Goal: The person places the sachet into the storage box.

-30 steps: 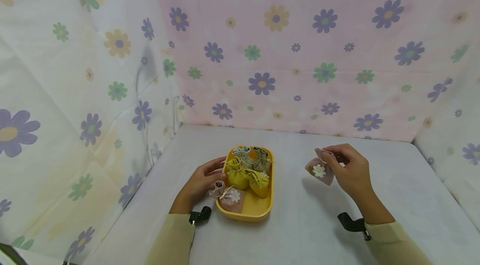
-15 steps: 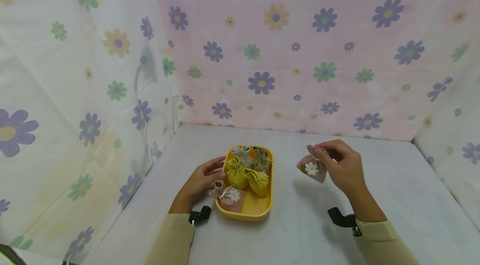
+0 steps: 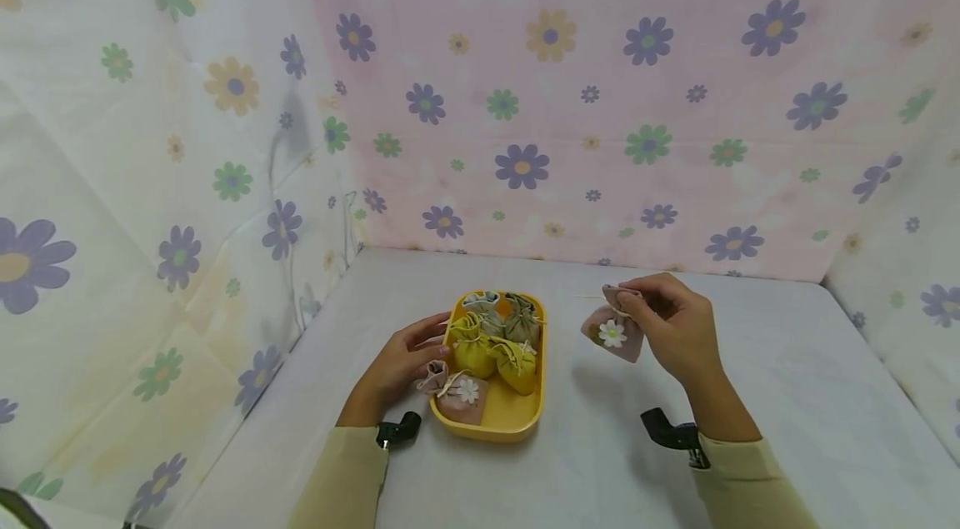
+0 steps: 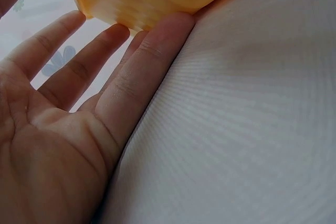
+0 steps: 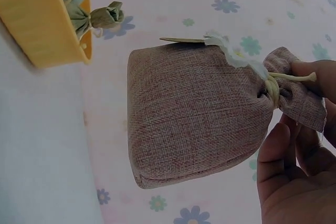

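My right hand (image 3: 678, 325) pinches a pinkish-brown drawstring pouch (image 5: 199, 111) by its gathered neck, holding it above the table to the right of the tray. A white flower decorates the pouch, and a cream cord is tied round its neck. My left hand (image 3: 401, 361) rests against the left side of a yellow tray (image 3: 506, 429); in the left wrist view its fingers (image 4: 84, 72) are fairly straight, their tips at the tray's wall. Inside the tray lie two yellow pouches (image 3: 474, 356), greyish-green pouches (image 3: 521, 319) at the back, and another pinkish pouch (image 3: 460, 402) whose neck overhangs the left rim.
The white-covered table (image 3: 570, 471) extends round the tray. A pink flowered cloth (image 3: 585, 137) hangs at the back, with pale flowered cloths on the left (image 3: 127, 262) and right (image 3: 911, 287). A black wrist camera (image 3: 667, 431) sits below my right hand.
My right hand has moved left toward the tray, carrying the pinkish-brown pouch. The left hand, the tray and the pouches in it stay where they were.
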Available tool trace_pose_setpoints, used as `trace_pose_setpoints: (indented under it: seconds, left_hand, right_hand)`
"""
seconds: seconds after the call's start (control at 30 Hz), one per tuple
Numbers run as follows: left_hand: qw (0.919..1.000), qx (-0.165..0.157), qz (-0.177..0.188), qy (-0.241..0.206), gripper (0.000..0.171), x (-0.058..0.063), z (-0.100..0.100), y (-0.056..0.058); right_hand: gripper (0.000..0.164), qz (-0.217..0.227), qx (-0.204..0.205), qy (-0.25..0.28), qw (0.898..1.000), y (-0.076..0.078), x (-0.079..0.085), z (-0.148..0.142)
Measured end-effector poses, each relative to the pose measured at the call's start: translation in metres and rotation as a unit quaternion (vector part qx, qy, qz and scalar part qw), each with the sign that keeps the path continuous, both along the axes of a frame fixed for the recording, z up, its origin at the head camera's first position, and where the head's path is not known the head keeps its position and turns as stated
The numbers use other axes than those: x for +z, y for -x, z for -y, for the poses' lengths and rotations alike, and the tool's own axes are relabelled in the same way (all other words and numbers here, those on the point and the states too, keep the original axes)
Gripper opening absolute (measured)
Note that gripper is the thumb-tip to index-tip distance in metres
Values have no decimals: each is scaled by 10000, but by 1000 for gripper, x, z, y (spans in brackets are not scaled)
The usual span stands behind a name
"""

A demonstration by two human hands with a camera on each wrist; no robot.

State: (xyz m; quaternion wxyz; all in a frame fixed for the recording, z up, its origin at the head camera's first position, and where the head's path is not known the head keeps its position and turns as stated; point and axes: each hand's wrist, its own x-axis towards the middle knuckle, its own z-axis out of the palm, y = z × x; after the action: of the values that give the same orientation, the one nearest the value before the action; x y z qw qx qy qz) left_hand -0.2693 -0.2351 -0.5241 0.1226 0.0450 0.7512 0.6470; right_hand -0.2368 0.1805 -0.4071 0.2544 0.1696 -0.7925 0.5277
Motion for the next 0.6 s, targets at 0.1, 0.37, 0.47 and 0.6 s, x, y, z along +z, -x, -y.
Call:
trace_pose_setpoints:
  seconds: [0.1, 0.37, 0.47, 0.6]
  left_hand:
    - [10000, -6, -22, -14, 64, 1, -1, 0]
    - [9999, -84, -35, -59, 63, 0, -2, 1]
    - [10000, -87, -28, -15, 64, -1, 0, 0]
    - [10000, -60, -29, 25, 64, -2, 1, 0]
  right_hand:
    - [11, 36, 77, 13, 10000, 2, -2, 0]
    - [9, -18, 297, 156, 9994, -2, -1, 7]
    - [10, -65, 362, 143, 9992, -4, -1, 12]
    - [11, -95, 459, 145, 9988, -6, -3, 17]
